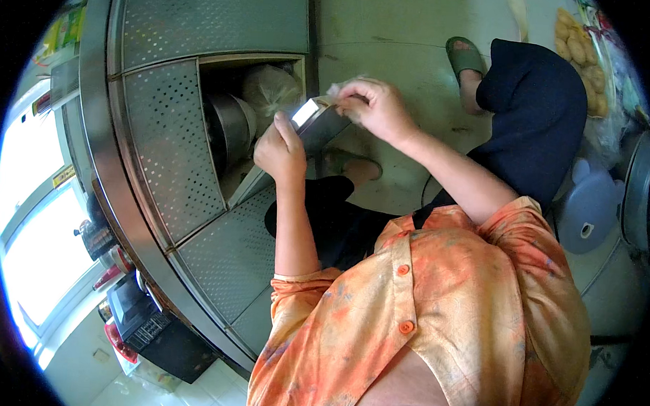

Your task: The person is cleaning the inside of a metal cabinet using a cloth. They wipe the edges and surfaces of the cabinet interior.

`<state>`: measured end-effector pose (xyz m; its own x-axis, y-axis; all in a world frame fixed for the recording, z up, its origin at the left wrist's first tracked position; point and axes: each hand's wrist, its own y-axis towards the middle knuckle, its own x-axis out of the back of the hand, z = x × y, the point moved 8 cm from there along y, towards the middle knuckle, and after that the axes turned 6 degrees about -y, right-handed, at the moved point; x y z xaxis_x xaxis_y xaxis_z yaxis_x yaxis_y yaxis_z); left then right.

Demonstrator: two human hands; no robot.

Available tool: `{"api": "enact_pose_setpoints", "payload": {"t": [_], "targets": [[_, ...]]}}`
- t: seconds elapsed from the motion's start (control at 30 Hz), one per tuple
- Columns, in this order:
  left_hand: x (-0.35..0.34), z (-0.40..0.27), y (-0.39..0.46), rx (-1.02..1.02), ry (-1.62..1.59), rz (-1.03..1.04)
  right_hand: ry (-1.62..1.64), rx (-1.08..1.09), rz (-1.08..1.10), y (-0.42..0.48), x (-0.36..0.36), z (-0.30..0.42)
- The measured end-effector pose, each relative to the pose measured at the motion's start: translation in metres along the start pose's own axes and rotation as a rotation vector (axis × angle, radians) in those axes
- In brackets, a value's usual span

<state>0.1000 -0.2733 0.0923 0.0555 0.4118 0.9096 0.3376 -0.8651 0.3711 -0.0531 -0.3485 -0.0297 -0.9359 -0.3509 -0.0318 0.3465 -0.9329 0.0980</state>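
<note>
My left hand [282, 152] grips the edge of an open cabinet door [327, 129], its thumb lying along the bright metal rim. At the door's far corner, my right hand [379, 109] pinches a small whitish wad [337, 89], perhaps cloth or tissue; blur hides what it is. Behind the door, the cabinet compartment shows a metal pot [235, 127] lying beside a tied clear plastic bag [272, 88]. The contents of the bag cannot be told.
Perforated metal cabinet fronts [171, 138] flank the opening under a steel counter edge [100, 114]. A black box [172, 340] stands on the counter. A net bag of potatoes [579, 61], a bluish plastic lid [588, 212] and a dark round pan [638, 187] are at the right.
</note>
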Motion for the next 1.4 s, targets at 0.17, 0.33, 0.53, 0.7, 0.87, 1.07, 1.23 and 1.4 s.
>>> {"api": "enact_pose_setpoints", "payload": {"t": [0.17,0.33,0.53,0.7,0.87,1.07,1.23,1.4], "targets": [[0.001,-0.004,0.002,0.048,-0.026,0.051,-0.14,-0.197,0.073,-0.006,0.004,-0.059],[0.002,-0.009,0.004,-0.003,-0.013,0.021,-0.122,-0.068,-0.017,-0.004,0.0,-0.051],[-0.001,-0.002,-0.001,0.006,-0.013,0.028,-0.121,-0.001,-0.059,-0.006,0.008,-0.025],[0.001,-0.001,0.001,0.029,-0.028,0.021,-0.143,-0.187,0.015,-0.002,0.005,-0.058],[0.001,-0.002,0.001,0.023,-0.031,0.013,-0.027,0.068,-0.072,-0.002,0.005,0.008],[0.0,-0.002,0.003,0.03,-0.04,0.045,-0.043,-0.384,0.104,-0.003,-0.002,-0.076],[0.0,-0.003,0.002,0.009,-0.011,-0.007,0.15,0.011,0.071,0.004,-0.001,0.043],[-0.001,0.0,0.006,0.055,-0.021,0.047,0.081,-0.116,-0.029,0.007,-0.001,-0.004]]}}
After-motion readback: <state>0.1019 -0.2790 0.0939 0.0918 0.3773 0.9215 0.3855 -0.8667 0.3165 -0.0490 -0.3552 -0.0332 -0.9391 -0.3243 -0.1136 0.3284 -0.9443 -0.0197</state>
